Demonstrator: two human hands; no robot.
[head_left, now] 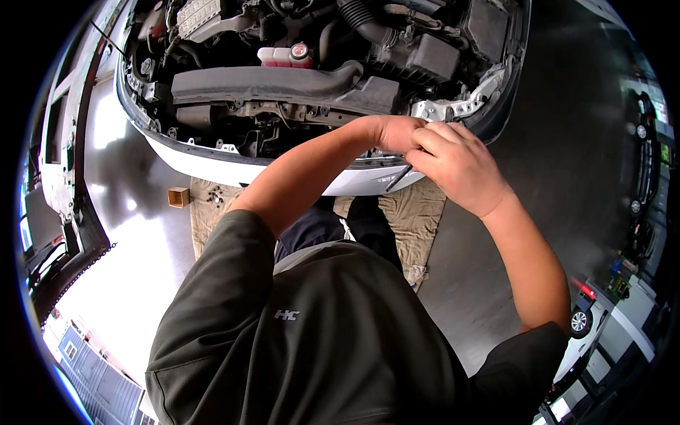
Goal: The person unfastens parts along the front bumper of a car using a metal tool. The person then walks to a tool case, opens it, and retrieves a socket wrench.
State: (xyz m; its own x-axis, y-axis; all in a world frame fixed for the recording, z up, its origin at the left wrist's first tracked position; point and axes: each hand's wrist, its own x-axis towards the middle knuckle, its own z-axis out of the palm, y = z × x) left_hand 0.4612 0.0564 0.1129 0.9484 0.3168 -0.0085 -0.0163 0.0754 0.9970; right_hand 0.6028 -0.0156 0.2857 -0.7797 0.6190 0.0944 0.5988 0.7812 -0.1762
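Observation:
Both my hands meet at the front right corner of a car's open engine bay, just above the white front bumper (212, 166). My left hand (398, 134) is closed beside a metallic headlight-side bracket (433, 110); its fingertips are hidden by my right hand, so what they grip cannot be made out. My right hand (460, 170) overlaps it from the right, with fingers curled and closed. From under its fingers a thin dark rod-shaped tool (399, 178) slants down to the left across the bumper; its upper end is hidden.
The engine bay holds a black air duct (262, 83), an air filter box (425, 57) and a coolant reservoir (285, 57) with pink fluid. Below the bumper, a tan cloth (425, 219) covers the floor, with small dark parts (216, 195) on it. A small open box (178, 197) stands left.

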